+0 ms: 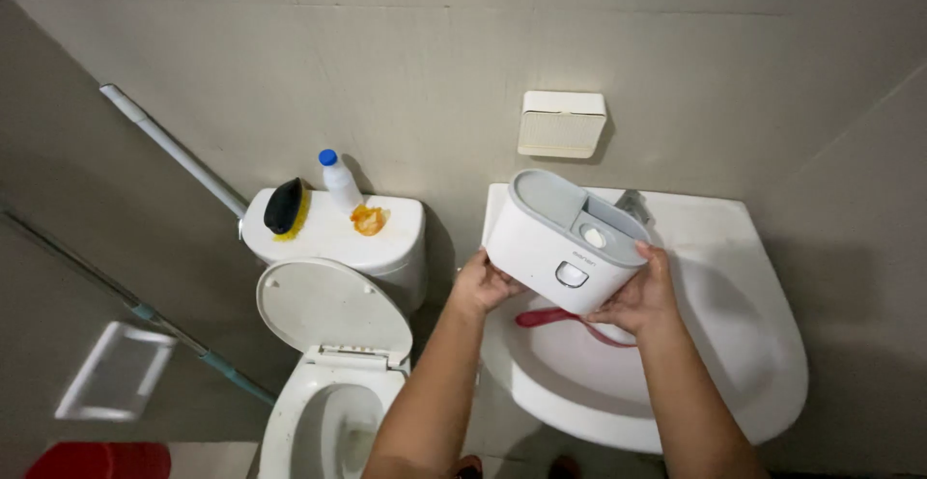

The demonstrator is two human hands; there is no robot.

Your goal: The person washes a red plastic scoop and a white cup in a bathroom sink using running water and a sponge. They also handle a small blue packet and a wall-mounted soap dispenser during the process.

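Note:
I hold a white and grey oblong plastic holder box [565,239] up over a white wash basin [753,344]. My left hand [480,285] grips its lower left corner. My right hand [639,295] supports its lower right side, thumb on the rim. The box tilts toward me, showing a grey top with a recess, a round white button and a small front latch. A red strip-like object [550,318] lies in the basin right below the box.
A white toilet [328,382] with its lid raised stands to the left. On its tank sit a black-and-yellow brush [285,207], a white bottle with blue cap [340,181] and an orange scrap [368,218]. A mop handle [174,151] leans on the wall. A white wall box [562,124] hangs above the basin.

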